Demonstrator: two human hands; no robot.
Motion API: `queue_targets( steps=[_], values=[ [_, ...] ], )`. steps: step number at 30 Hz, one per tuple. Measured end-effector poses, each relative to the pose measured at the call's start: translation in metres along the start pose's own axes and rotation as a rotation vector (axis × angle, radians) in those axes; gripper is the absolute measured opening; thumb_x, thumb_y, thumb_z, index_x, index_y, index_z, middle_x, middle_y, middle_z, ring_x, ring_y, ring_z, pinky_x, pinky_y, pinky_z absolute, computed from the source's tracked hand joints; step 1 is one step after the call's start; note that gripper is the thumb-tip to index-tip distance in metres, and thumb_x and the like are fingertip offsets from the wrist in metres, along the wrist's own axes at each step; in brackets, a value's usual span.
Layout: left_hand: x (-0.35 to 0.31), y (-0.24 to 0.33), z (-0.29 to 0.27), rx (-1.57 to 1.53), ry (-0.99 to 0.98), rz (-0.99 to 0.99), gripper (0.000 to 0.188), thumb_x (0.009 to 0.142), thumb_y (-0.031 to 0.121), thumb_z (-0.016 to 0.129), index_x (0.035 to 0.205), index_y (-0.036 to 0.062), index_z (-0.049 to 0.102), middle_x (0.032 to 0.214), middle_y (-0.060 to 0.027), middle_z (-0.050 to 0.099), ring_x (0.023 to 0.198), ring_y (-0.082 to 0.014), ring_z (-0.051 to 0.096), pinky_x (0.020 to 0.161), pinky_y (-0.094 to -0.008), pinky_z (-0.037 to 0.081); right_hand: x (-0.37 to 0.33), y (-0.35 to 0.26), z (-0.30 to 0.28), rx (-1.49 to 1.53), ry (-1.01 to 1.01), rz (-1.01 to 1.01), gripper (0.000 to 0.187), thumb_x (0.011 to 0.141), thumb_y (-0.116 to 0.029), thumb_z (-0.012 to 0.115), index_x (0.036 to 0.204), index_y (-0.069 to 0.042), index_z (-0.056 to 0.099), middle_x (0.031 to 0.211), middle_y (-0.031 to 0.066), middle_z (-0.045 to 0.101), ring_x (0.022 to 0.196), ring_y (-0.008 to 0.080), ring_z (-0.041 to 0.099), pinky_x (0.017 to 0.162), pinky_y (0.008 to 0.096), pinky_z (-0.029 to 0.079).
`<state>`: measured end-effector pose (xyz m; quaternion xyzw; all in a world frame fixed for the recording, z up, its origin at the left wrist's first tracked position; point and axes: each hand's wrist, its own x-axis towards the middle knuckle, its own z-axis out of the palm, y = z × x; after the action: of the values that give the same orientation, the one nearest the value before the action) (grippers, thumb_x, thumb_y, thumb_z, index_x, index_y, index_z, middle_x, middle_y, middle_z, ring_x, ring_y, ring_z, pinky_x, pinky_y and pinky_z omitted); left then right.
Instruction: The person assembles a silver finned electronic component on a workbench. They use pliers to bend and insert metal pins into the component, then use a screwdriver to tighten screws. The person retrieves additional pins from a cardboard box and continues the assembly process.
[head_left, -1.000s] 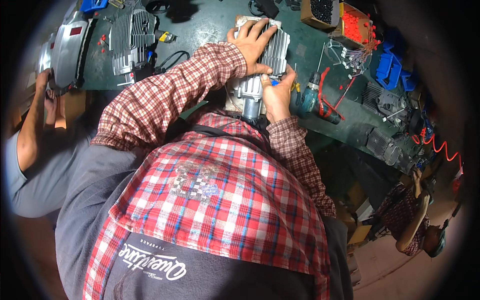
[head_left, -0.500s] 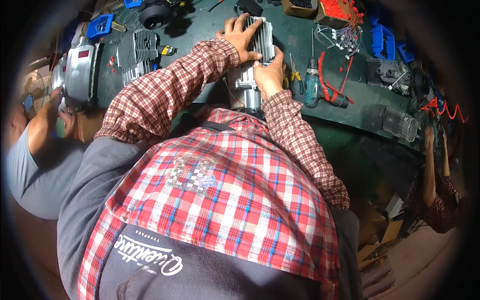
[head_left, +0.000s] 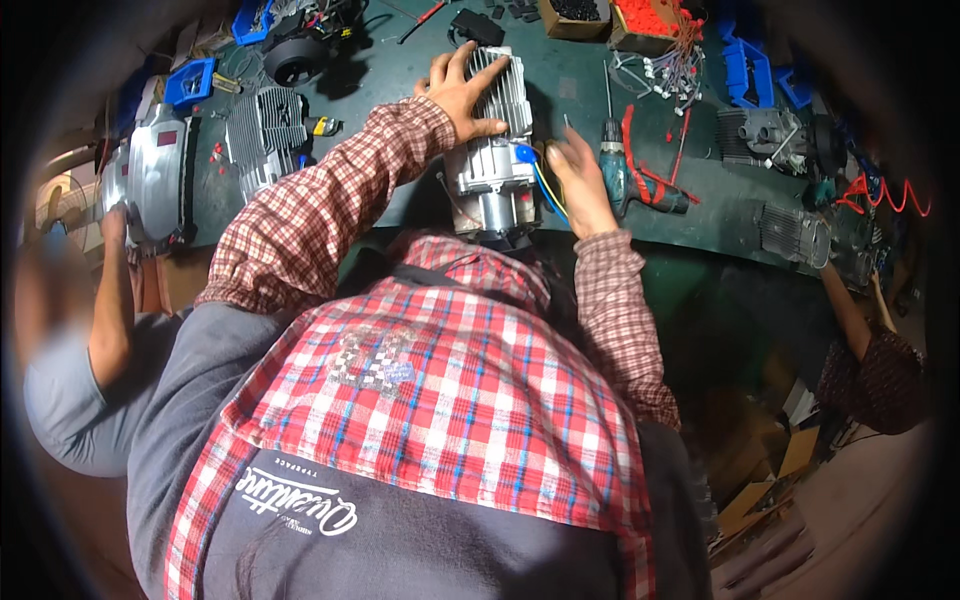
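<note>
**Both hands on the finned motor**

The left hand [head_left: 462,92] lay spread, fingers splayed flat over the ribbed casing of the silver motor [head_left: 492,150], which sat on the dark green tabletop [head_left: 690,215] at its near edge, right ahead of the person. The right hand [head_left: 578,180] rested against the motor's right side by its blue and yellow wires [head_left: 540,185]; whether it pinched anything could not be told. Just right lay a teal cordless drill [head_left: 618,178]. Further left sat another finned motor [head_left: 262,140], where a co-worker's hand [head_left: 112,222] touched a grey housing [head_left: 155,185].
</note>
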<state>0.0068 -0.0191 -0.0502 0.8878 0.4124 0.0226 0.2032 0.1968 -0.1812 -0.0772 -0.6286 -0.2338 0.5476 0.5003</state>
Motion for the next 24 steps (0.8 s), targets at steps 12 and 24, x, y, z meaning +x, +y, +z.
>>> queue_targets(
  steps=[12, 24],
  values=[
    [-0.002, -0.017, -0.020, -0.011, -0.167, 0.124, 0.121, 0.060, 0.046, 0.086, 0.155, 0.0389, 0.011, 0.162, -0.0164, -0.002, 0.147, -0.0431, 0.004, 0.109, -0.0682, 0.021, 0.016, 0.074, -0.014, -1.481, 0.463, -0.182, 0.014, 0.093, -0.012, 0.048, 0.103, -0.005, 0.053, 0.103, 0.0133, 0.058, 0.101, 0.0308, 0.055, 0.085, 0.0418, 0.045],
    [-0.006, -0.024, -0.019, 0.044, -0.116, 0.119, 0.142, 0.035, 0.079, 0.079, 0.154, 0.0386, 0.013, 0.161, -0.0191, 0.001, 0.146, -0.0461, 0.008, 0.107, -0.0685, 0.025, 0.008, 0.054, 0.000, -1.419, 0.444, -0.108, 0.022, 0.094, -0.009, 0.045, 0.114, -0.002, 0.050, 0.123, 0.0171, 0.052, 0.114, 0.0328, 0.049, 0.095, 0.0425, 0.041]
  ],
)
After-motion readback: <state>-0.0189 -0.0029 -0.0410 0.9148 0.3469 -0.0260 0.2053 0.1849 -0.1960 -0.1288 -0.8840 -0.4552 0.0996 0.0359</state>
